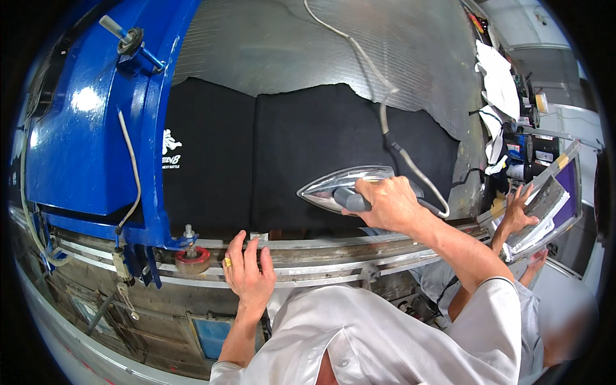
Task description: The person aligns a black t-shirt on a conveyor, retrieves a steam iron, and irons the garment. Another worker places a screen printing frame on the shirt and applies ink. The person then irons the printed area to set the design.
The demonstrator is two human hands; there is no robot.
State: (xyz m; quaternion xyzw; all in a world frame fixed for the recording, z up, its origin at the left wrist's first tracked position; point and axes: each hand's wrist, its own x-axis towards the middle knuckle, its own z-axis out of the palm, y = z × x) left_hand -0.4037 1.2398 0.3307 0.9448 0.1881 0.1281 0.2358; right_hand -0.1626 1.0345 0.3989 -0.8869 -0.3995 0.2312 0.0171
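My right hand point(385, 204) is closed around the handle of a clothes iron point(327, 186), whose pointed tip faces left. Beneath the iron lies black fabric point(301, 141), spread in panels over the metal table point(256, 38). A white printed design point(171, 144) shows on the fabric's left part, beside the blue machine. Down at the table's front rail point(308, 253), my left hand point(249, 266) rests with its fingers stretched and holds nothing. A grey cord point(369, 61) runs from the back of the table across the fabric to the iron's rear.
A large blue machine point(77, 147) covers the table's left side. By the front rail sits a red-and-brown roller point(192, 260). At right, a co-worker's hands point(515, 215) hold a framed screen point(568, 192) near me. White cloths point(497, 77) and several containers point(542, 154) line the right side.
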